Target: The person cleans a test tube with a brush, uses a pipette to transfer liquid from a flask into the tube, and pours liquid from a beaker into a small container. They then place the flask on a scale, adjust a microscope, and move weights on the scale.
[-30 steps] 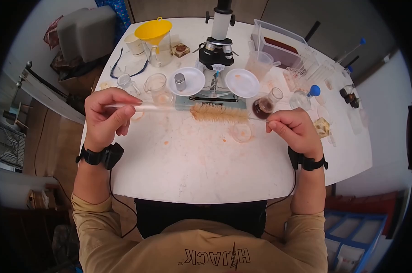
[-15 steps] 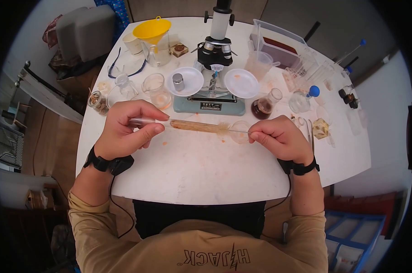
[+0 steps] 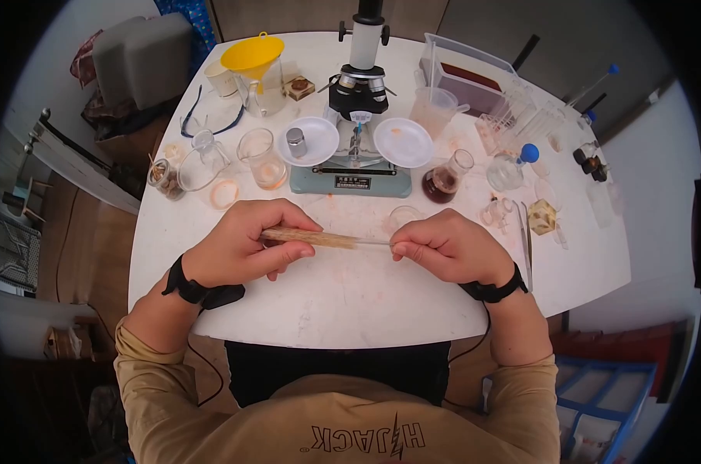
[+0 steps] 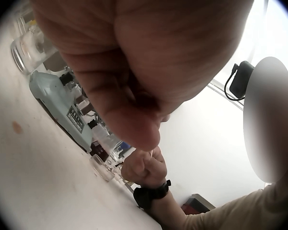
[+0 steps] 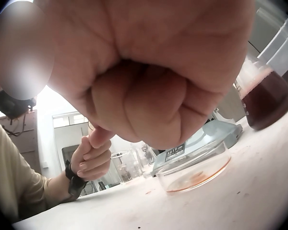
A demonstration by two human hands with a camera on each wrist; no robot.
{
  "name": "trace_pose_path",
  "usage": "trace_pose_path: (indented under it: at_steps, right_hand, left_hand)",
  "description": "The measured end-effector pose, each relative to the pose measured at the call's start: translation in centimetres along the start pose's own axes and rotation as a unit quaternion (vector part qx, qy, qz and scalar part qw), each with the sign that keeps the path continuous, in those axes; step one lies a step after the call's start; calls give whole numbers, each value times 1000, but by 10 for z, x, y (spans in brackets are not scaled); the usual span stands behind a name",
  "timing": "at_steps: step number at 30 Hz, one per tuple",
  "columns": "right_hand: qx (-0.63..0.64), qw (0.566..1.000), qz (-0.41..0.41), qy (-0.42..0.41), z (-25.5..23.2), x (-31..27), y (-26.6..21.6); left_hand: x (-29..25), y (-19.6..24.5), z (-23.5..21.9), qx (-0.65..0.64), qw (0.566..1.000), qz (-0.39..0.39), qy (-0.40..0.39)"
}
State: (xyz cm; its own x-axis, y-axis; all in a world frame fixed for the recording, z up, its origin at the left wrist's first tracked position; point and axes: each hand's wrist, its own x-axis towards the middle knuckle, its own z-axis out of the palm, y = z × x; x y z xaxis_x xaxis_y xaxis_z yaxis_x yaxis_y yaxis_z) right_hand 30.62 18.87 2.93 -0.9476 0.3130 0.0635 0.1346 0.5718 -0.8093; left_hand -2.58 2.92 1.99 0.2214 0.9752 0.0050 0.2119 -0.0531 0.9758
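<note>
In the head view my left hand pinches a clear glass test tube between thumb and fingers, above the front part of the table. A test tube brush with tan bristles is inside the tube, its bristles pressed flat. Its thin wire handle runs right to my right hand, which grips the end between thumb and curled index finger. In the left wrist view the palm hides the tube; in the right wrist view curled fingers cover the handle.
Behind my hands stands a balance with two white pans, and a microscope beyond it. A flask of dark liquid, a petri dish, a beaker, tweezers and a yellow funnel are around.
The brush, outside the tube a second ago, has slid leftward into it, its bristles now squeezed. Both hands have come closer together and nearer the body.
</note>
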Motion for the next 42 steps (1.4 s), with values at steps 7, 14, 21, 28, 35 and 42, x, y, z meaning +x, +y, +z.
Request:
trace_pose_path:
  at_steps: [7, 14, 21, 28, 35, 42]
  right_hand:
    - [-5, 1000, -14, 3, 2, 0, 1]
    - [-8, 999, -30, 23, 1, 1, -4]
    - [-19, 999, -15, 27, -16, -4, -3]
    - [-27, 998, -9, 50, -22, -11, -4]
    - [-26, 992, 33, 123, -47, -26, 5]
    - [-32, 990, 25, 137, -48, -29, 7]
  left_hand:
    - [1, 0, 3, 30, 999, 14, -1]
    - [-5, 10, -4, 104, 988, 96, 61]
    - [-10, 7, -18, 6, 992, 40, 117]
    - [-13, 5, -31, -11, 983, 94, 154]
    - [-18, -9, -76, -86, 945, 209, 237]
    - [-22, -10, -78, -132, 923, 245, 265]
